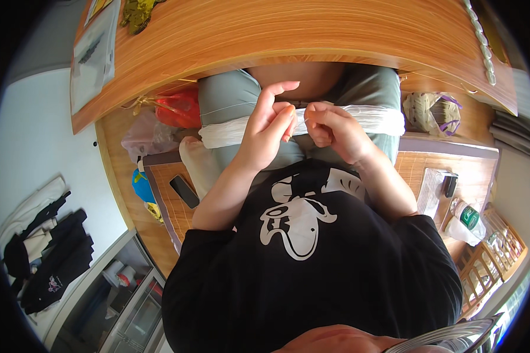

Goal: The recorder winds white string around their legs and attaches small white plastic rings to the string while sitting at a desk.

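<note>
Both my hands are raised above my lap, fingertips close together but apart. My left hand [267,130] pinches with its thumb against the fingers, while the index finger stretches forward. My right hand [340,130] is closed, thumb pressed on the bent index finger. A fine pale thread seems to be between the pinches; it is so thin that its ends are hard to see. Beneath the hands, a long bundle of white strands [378,120] lies across both thighs, its middle partly hidden by my hands.
A wooden table [277,35] curves ahead, with a clear plastic packet [94,65] at left and a string of pale beads [483,44] at right. Beside me are a red bag [179,109], a dark phone [184,192], a bag of strands [433,113] and a wooden basket [492,253].
</note>
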Available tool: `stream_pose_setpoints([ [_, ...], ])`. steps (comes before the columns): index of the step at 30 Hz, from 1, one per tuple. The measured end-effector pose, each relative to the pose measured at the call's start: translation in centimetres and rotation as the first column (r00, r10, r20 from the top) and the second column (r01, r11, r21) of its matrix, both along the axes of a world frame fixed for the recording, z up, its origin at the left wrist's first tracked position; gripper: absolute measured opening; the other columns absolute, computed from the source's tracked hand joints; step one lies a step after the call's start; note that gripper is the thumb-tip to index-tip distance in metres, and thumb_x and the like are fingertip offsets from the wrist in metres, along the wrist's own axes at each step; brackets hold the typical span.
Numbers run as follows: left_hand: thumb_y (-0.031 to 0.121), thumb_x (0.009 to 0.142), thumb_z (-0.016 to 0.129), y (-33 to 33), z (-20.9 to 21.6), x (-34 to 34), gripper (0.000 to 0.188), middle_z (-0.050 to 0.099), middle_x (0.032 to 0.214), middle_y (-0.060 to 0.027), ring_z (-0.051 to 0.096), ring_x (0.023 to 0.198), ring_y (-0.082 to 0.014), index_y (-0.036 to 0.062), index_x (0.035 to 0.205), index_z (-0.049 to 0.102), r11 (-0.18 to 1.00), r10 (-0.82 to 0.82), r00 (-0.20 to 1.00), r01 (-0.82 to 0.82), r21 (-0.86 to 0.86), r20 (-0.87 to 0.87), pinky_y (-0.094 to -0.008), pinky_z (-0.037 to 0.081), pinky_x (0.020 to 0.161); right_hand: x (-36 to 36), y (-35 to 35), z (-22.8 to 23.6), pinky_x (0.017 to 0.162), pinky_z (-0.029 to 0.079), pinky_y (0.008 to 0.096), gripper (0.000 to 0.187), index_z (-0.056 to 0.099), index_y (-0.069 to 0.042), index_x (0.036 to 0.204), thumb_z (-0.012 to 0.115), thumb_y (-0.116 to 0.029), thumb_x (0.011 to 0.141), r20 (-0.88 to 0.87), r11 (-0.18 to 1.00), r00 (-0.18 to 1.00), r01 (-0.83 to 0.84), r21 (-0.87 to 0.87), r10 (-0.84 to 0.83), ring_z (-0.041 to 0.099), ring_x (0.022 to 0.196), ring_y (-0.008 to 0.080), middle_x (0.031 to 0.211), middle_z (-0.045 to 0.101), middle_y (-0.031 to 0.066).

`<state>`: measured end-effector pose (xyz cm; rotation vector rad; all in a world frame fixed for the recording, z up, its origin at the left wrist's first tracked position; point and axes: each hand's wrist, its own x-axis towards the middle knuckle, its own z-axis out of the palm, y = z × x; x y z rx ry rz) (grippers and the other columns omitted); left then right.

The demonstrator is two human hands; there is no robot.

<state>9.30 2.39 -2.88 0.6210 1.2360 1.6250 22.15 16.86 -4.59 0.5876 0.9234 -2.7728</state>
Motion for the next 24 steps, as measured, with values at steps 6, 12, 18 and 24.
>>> stream_pose_setpoints([
  [6, 0.005, 0.098, 0.051, 0.5, -1.4, 1.1, 0.048, 0.061, 0.07, -0.0041, 0.056, 0.062, -0.009, 0.0102, 0.143, 0.037, 0.975, 0.156, 0.953, -0.191, -0.115, -0.259, -0.0224, 0.043, 0.057, -0.8, -2.0, 2.7, 0.053, 0.033, 0.0232, 0.018, 0.059, -0.003, 0.09, 0.05, -0.016, 0.099, -0.117, 0.886, 0.97, 0.241, 0.396, -0.212, 0.039, 0.058, 0.0064, 0.064, 0.046, -0.0018],
  [12, 0.012, 0.098, 0.055, 0.1, -1.0, 0.0, 0.058, 0.072, 0.091, -0.0116, 0.068, 0.081, -0.0179, 0.0048, 0.149, 0.027, 0.949, 0.305, 0.952, -0.303, -0.085, 0.005, -0.0317, 0.049, 0.079, 0.0, -1.7, 1.1, 0.069, 0.049, 0.0386, 0.015, 0.061, -0.002, 0.096, 0.055, -0.016, 0.094, 0.007, 0.312, 0.988, -0.055, 0.948, 0.153, 0.063, 0.08, 0.0345, 0.084, 0.065, 0.0209],
  [18, 0.009, 0.097, 0.056, -0.7, -0.9, -0.5, 0.048, 0.065, 0.072, -0.0052, 0.064, 0.071, -0.0105, 0.0068, 0.142, 0.041, 0.972, -0.179, 0.914, 0.106, -0.211, -0.365, -0.0251, 0.048, 0.066, -0.4, -0.7, 1.2, 0.059, 0.033, 0.023, 0.016, 0.052, -0.004, 0.085, 0.052, -0.014, 0.098, -0.006, 0.742, 0.999, -0.02, 0.67, 0.033, 0.037, 0.066, 0.0049, 0.072, 0.044, -0.0052],
  [24, 0.02, 0.103, 0.043, -0.5, -2.9, 0.0, 0.047, 0.068, 0.083, -0.0112, 0.066, 0.082, -0.0152, 0.0067, 0.147, 0.031, 0.982, 0.003, 0.857, -0.099, -0.159, -0.515, -0.0282, 0.049, 0.076, -0.3, -1.6, -0.2, 0.057, 0.034, 0.0235, 0.014, 0.056, -0.002, 0.09, 0.051, -0.012, 0.098, -0.049, 0.624, 0.998, 0.022, 0.781, 0.027, 0.039, 0.063, 0.0047, 0.071, 0.046, -0.0034],
])
